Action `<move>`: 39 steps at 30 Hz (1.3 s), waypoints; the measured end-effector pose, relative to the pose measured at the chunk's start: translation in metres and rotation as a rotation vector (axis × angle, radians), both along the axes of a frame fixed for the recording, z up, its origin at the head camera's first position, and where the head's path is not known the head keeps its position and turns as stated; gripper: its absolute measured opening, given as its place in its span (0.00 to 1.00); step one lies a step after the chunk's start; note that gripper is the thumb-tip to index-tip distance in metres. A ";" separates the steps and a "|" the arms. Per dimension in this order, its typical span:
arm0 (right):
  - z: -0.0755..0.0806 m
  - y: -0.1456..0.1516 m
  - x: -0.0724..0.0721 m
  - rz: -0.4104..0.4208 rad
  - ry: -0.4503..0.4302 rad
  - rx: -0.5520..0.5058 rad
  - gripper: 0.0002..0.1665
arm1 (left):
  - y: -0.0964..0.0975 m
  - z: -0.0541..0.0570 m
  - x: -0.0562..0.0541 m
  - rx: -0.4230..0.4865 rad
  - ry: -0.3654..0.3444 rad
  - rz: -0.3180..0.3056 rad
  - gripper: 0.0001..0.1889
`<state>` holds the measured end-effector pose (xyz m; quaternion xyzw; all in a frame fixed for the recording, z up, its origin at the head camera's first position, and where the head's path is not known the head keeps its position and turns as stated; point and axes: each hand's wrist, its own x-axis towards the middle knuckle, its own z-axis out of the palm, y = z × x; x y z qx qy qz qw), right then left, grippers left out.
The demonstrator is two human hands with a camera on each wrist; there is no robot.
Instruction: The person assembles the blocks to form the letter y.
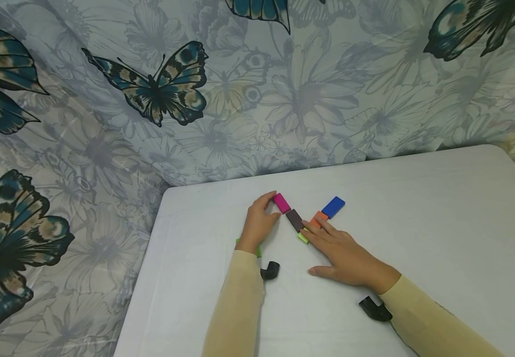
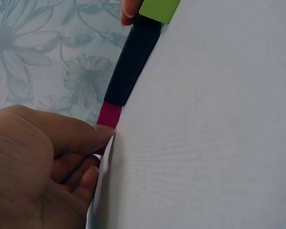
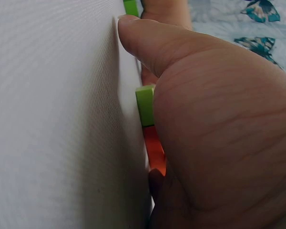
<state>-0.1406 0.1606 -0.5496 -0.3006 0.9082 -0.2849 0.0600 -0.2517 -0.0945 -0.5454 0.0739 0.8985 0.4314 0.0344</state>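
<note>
Small flat blocks form a V on the table: magenta block (image 1: 281, 203), dark grey-brown block (image 1: 295, 220), lime green block (image 1: 303, 238), orange block (image 1: 318, 217) and blue block (image 1: 333, 207). At the V's left tip my left hand (image 1: 259, 225) pinches the magenta block between thumb and fingers, as the left wrist view also shows. My right hand (image 1: 348, 258) lies palm down with its fingers extended over the lime and orange blocks, partly hiding both. Its thumb is spread away from them.
Another green block (image 1: 258, 251) lies by my left wrist, mostly covered by it. The white table (image 1: 440, 223) meets a butterfly-patterned cloth (image 1: 257, 99) behind and at the left. Black wrist mounts (image 1: 375, 309) stick out at both sleeves.
</note>
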 end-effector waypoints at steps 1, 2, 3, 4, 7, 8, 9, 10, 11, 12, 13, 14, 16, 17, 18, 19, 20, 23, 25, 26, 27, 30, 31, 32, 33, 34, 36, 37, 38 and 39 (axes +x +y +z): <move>-0.001 0.000 0.000 0.000 0.000 0.000 0.57 | 0.000 0.000 0.000 -0.001 0.001 0.007 0.34; -0.001 0.000 0.000 -0.001 -0.001 0.000 0.57 | 0.001 0.000 0.000 -0.003 0.003 0.012 0.33; -0.001 0.000 0.000 -0.002 -0.002 -0.001 0.57 | 0.001 0.000 0.000 -0.005 0.005 0.017 0.32; -0.002 0.000 0.000 -0.002 -0.002 -0.001 0.57 | 0.001 0.000 -0.001 -0.007 0.008 0.021 0.32; -0.002 0.000 0.000 -0.002 0.007 -0.007 0.57 | 0.001 -0.001 -0.001 -0.003 0.023 0.024 0.31; -0.001 0.000 0.000 -0.003 0.010 -0.009 0.57 | 0.002 -0.001 -0.001 -0.001 0.026 0.023 0.30; -0.001 0.000 0.001 -0.002 0.016 -0.012 0.56 | 0.002 -0.001 -0.001 -0.002 0.027 0.023 0.30; 0.000 -0.001 0.001 -0.002 0.020 -0.014 0.56 | 0.002 -0.001 -0.001 -0.001 0.031 0.022 0.30; 0.000 -0.001 0.001 -0.002 0.022 -0.014 0.56 | 0.002 -0.001 -0.001 -0.001 0.033 0.021 0.30; 0.000 -0.001 0.001 -0.002 0.023 -0.013 0.56 | 0.002 -0.001 -0.001 -0.001 0.035 0.021 0.30; 0.001 -0.001 0.001 -0.002 0.023 -0.013 0.56 | 0.002 -0.001 -0.001 -0.001 0.034 0.019 0.30; 0.001 0.000 0.001 -0.001 0.026 -0.013 0.56 | 0.003 -0.001 -0.001 -0.002 0.034 0.018 0.29; 0.001 0.000 0.002 -0.002 0.023 -0.009 0.56 | 0.003 -0.001 -0.001 -0.003 0.034 0.014 0.29; 0.001 0.000 0.001 -0.002 0.023 -0.007 0.56 | 0.003 0.000 -0.001 -0.005 0.033 0.011 0.29; 0.001 0.000 0.001 -0.002 0.025 -0.008 0.56 | 0.003 0.000 -0.001 -0.006 0.032 0.009 0.29; 0.001 0.000 0.002 -0.001 0.025 -0.008 0.56 | 0.003 0.000 -0.001 -0.006 0.031 0.007 0.29; 0.001 0.000 0.002 -0.001 0.025 -0.009 0.56 | 0.003 0.000 -0.001 -0.007 0.030 0.006 0.29; 0.002 0.000 0.002 0.000 0.015 -0.006 0.56 | 0.004 0.000 -0.001 -0.005 0.028 0.003 0.29; 0.003 0.000 0.002 -0.001 0.008 -0.003 0.56 | 0.004 0.001 0.000 -0.005 0.032 0.001 0.29; 0.003 0.000 0.002 -0.002 0.005 0.000 0.56 | 0.004 0.001 0.000 -0.004 0.034 -0.001 0.29; 0.003 0.000 0.002 -0.003 0.003 0.001 0.56 | 0.005 0.002 0.000 -0.004 0.038 -0.003 0.29; 0.003 0.001 0.002 -0.004 0.009 0.000 0.56 | 0.005 0.003 0.002 -0.003 0.043 -0.005 0.29; 0.003 0.001 0.002 -0.004 0.011 0.000 0.56 | 0.006 0.004 0.002 0.000 0.042 -0.004 0.29; 0.003 0.001 0.002 -0.003 0.013 0.000 0.57 | 0.005 0.005 0.003 0.004 0.041 -0.001 0.29; 0.003 0.000 0.002 -0.001 0.015 0.000 0.57 | 0.005 0.007 0.004 0.011 0.038 0.002 0.29; 0.003 0.001 0.002 0.001 0.017 -0.002 0.57 | 0.005 0.008 0.005 0.015 0.034 0.008 0.29; 0.002 0.001 0.002 0.003 0.019 -0.003 0.57 | 0.002 0.011 0.008 0.028 0.031 0.018 0.28; 0.002 0.001 0.002 0.004 0.020 -0.003 0.57 | 0.001 0.013 0.009 0.036 0.035 0.018 0.27; 0.002 0.001 0.002 0.004 0.021 -0.007 0.57 | -0.001 0.014 0.011 0.044 0.042 0.015 0.27; 0.002 0.002 0.002 0.005 0.023 -0.010 0.57 | -0.004 0.015 0.012 0.052 0.048 0.010 0.26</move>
